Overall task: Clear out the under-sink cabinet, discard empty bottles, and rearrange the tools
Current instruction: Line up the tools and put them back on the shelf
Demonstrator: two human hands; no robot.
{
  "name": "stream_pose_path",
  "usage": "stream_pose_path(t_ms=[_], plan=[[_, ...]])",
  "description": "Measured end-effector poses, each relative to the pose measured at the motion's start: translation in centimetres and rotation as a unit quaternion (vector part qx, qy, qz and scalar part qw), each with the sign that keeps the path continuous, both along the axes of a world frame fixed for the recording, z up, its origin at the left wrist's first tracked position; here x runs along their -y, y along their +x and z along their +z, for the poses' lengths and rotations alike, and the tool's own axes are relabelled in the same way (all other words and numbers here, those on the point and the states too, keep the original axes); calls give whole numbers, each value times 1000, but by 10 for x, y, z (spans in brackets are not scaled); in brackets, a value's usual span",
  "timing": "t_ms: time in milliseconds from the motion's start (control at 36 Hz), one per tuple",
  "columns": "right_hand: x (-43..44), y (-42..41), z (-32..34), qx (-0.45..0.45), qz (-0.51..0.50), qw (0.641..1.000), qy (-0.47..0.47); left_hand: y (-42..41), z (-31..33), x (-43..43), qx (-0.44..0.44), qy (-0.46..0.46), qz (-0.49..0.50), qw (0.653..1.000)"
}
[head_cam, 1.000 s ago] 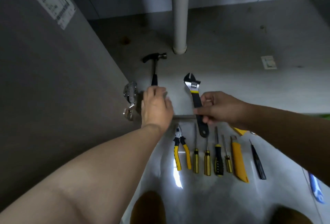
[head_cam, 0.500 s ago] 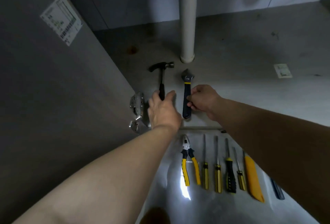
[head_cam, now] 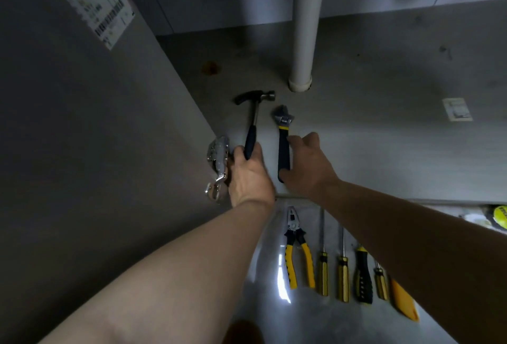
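Note:
A black-handled hammer (head_cam: 255, 113) lies on the cabinet floor (head_cam: 384, 75), head pointing to the back. My left hand (head_cam: 251, 176) is closed around the lower end of its handle. Just to the right, parallel to the hammer, lies an adjustable wrench (head_cam: 283, 124) with a black and yellow handle. My right hand (head_cam: 310, 168) holds that handle, fingers along its right side and thumb at its bottom end. On the floor in front of the cabinet, yellow-handled pliers (head_cam: 297, 245), several screwdrivers (head_cam: 343, 275) and a yellow utility knife (head_cam: 403, 299) lie in a row.
A white drain pipe (head_cam: 306, 28) stands on the cabinet floor just behind the two tools. The open cabinet door (head_cam: 82, 151) fills the left side, its metal hinge (head_cam: 218, 157) beside my left hand. A small white sticker (head_cam: 456, 109) lies on the floor at right.
My right hand carried the wrench from the cabinet's front edge into the cabinet and laid it down beside the hammer. My left hand stayed on the hammer handle.

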State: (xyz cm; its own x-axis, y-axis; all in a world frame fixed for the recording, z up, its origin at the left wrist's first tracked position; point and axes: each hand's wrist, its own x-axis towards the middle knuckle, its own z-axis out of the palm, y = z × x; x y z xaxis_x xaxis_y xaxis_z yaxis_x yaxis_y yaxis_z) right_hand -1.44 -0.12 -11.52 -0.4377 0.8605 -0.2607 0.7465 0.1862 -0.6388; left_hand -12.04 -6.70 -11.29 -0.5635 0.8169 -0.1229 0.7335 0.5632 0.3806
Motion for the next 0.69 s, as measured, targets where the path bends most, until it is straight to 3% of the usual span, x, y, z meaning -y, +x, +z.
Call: stream_pose_path(t_ms=[139,333,694], plan=[[13,22,-9,91,136,975,151,-1,-4,5,-6,4,-19,1000],[13,24,-12,121,164,968,147,0,-9,22,-88,-34,-93,991],[11,4,-17,145,165,967,130,1,-3,11,-81,-88,-53,991]])
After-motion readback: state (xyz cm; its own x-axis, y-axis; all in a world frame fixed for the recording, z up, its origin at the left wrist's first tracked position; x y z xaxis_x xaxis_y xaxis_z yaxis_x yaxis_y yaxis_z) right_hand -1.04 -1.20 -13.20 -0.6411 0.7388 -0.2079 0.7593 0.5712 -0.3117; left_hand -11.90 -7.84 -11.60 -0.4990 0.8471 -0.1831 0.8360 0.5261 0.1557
